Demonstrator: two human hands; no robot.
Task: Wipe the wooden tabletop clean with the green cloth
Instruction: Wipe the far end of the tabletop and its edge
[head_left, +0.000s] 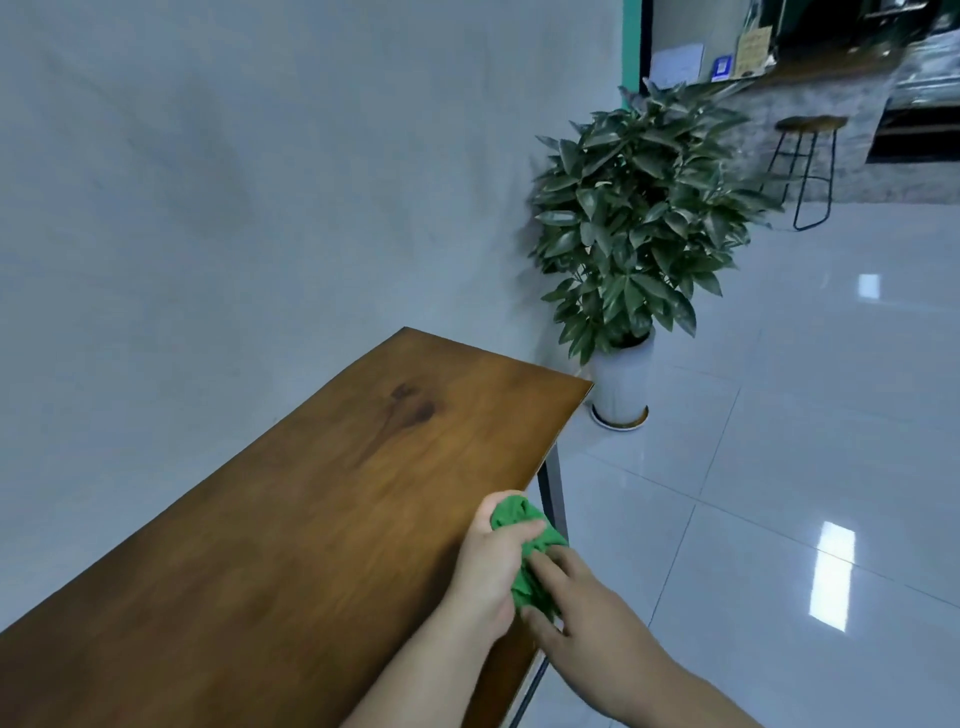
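Both my hands are on the green cloth (519, 517), which sits bunched up at the right edge of the wooden table (291, 519), partly over its rim. My left hand (491, 566) grips it from the table side, thumb curled across the top, while my right hand (576, 608) meets it from the floor side, fingers and thumb pinching its lower end. Past the table's far corner stands a potted plant (634, 234).

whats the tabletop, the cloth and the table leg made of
Tabletop: looks like wood or wood veneer, with grain, a dark knot and a satin sheen.
Cloth: soft green fabric, maybe microfibre, bunched into folds.
Leg: probably dark painted metal, thin and straight.
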